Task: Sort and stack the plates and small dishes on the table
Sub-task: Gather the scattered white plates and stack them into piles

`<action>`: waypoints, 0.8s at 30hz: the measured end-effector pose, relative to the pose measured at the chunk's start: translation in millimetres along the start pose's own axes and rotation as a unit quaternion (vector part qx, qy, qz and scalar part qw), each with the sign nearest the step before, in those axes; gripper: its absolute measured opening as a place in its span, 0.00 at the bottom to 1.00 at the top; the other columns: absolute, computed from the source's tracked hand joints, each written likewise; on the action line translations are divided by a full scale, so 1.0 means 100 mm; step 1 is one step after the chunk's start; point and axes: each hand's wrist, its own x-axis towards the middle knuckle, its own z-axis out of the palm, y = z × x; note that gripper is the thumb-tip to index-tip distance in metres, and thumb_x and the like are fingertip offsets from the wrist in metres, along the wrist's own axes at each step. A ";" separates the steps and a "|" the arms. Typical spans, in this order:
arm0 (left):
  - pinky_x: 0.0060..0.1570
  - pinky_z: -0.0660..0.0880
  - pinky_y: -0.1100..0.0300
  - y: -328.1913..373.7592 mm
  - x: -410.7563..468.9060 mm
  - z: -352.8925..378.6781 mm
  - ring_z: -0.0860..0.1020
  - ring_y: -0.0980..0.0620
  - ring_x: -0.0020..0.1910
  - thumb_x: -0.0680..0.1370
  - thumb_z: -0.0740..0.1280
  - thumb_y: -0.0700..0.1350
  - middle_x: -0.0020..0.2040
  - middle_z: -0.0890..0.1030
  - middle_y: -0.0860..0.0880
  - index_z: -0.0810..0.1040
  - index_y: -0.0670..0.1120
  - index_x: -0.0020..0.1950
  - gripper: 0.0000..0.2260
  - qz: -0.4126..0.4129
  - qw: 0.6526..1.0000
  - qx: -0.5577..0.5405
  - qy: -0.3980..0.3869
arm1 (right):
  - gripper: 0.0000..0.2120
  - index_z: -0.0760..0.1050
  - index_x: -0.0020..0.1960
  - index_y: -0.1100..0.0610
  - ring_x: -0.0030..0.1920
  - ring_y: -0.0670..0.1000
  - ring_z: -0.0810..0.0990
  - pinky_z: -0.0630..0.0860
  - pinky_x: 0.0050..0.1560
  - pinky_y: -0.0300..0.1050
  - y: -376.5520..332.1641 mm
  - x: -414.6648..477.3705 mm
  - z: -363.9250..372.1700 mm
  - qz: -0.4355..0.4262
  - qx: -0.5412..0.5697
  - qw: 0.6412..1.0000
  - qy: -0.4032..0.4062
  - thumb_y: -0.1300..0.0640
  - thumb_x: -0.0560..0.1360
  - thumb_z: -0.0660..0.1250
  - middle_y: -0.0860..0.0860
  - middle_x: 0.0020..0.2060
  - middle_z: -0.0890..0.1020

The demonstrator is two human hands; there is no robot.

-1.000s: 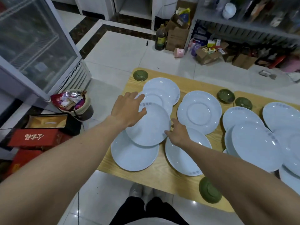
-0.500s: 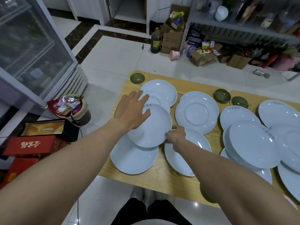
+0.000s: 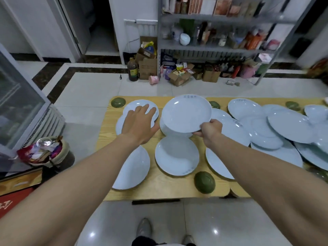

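Observation:
My right hand (image 3: pixel 209 129) pinches the near rim of a pale blue plate (image 3: pixel 186 112) and holds it tilted above another plate in the middle of the wooden table (image 3: pixel 159 189). My left hand (image 3: pixel 140 121) lies flat with straight fingers over two overlapping plates (image 3: pixel 152 108) at the far left. Two more plates (image 3: pixel 175 155) lie near the front edge, one partly under my left forearm. Many overlapping plates (image 3: pixel 291 125) cover the right side. Small green dishes sit at the far left corner (image 3: pixel 118 102), near the front edge (image 3: pixel 204 181) and along the back (image 3: pixel 292 105).
A glass-door fridge (image 3: pixel 19 103) stands left of the table, with a full waste bin (image 3: pixel 46 151) and red boxes beside it. Behind the table are a metal shelf rack (image 3: pixel 221 43), cardboard boxes, a dark bottle (image 3: pixel 132 70) and a pink cup on the tiled floor.
My right hand has lifted the plate off the left stack and carried it right, over the middle plate. My left hand stayed on the far-left plates. The camera tilted up.

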 end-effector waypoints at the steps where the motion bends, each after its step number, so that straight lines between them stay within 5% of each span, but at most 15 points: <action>1: 0.66 0.64 0.47 0.10 -0.04 0.02 0.64 0.42 0.73 0.81 0.59 0.56 0.77 0.63 0.44 0.65 0.48 0.76 0.25 0.002 1.000 0.002 -0.002 | 0.20 0.72 0.63 0.64 0.33 0.56 0.83 0.84 0.36 0.50 -0.01 -0.01 -0.11 0.002 0.022 1.000 0.001 0.74 0.73 0.58 0.57 0.55 0.77; 12: 0.60 0.69 0.46 0.98 -0.61 0.45 0.67 0.41 0.69 0.80 0.62 0.54 0.72 0.69 0.44 0.64 0.48 0.76 0.25 -0.112 0.988 -0.101 -0.028 | 0.22 0.71 0.68 0.62 0.46 0.61 0.84 0.85 0.40 0.53 0.18 -0.21 -1.14 0.032 0.091 0.994 -0.045 0.74 0.75 0.61 0.58 0.59 0.78; 17: 0.61 0.68 0.50 1.13 -0.74 0.84 0.66 0.42 0.70 0.79 0.64 0.54 0.73 0.65 0.43 0.59 0.51 0.78 0.29 -0.303 0.903 -0.300 -0.053 | 0.21 0.73 0.67 0.62 0.41 0.57 0.84 0.84 0.42 0.55 0.23 -0.20 -1.29 0.039 0.111 0.992 -0.044 0.75 0.76 0.60 0.57 0.59 0.79; 24: 0.52 0.67 0.55 1.08 -0.79 1.36 0.71 0.40 0.64 0.78 0.66 0.51 0.70 0.64 0.42 0.56 0.51 0.79 0.32 -0.414 0.808 -0.413 -0.075 | 0.20 0.73 0.65 0.64 0.44 0.58 0.85 0.84 0.43 0.55 0.24 -0.16 -1.23 0.040 0.125 0.990 -0.045 0.76 0.76 0.59 0.56 0.53 0.80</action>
